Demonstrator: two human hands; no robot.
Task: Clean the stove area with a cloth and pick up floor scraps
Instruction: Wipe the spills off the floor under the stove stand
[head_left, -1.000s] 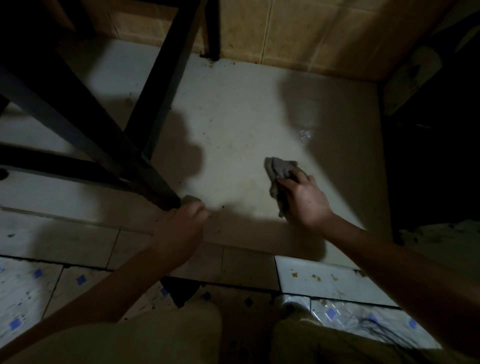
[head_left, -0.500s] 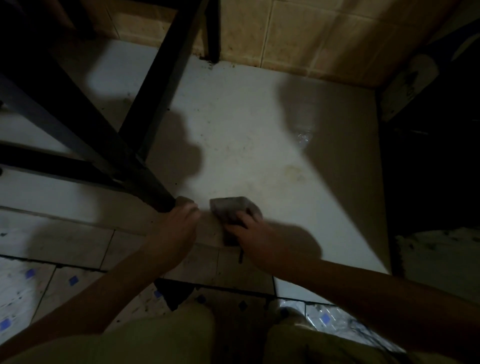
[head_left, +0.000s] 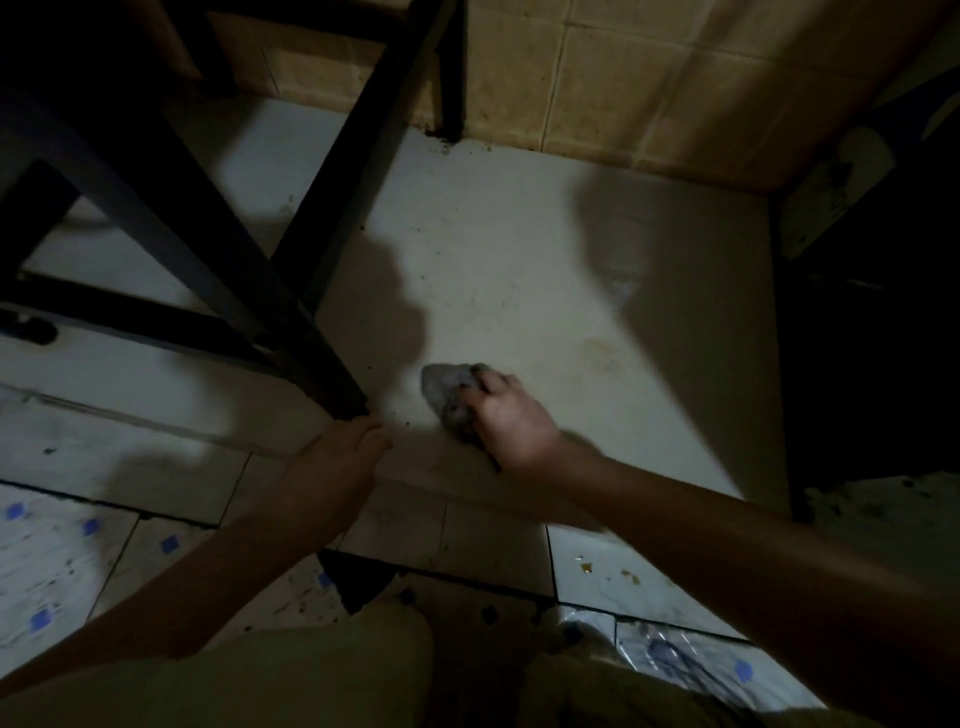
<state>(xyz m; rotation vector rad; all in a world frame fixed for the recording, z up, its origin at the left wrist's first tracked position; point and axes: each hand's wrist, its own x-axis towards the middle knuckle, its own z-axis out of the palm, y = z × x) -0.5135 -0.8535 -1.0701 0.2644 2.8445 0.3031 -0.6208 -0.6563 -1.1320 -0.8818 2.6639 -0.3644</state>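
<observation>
My right fingers curl over the grey cloth, and the right hand presses it onto the pale slab. My left hand lies with its fingers straight and together, tips beside the foot of the black frame leg. Dark specks dot the slab, and yellow scraps lie on a white floor tile nearer me. Tan wall tiles close the back. The right side is too dark to read, and the frame's top is cut off.
</observation>
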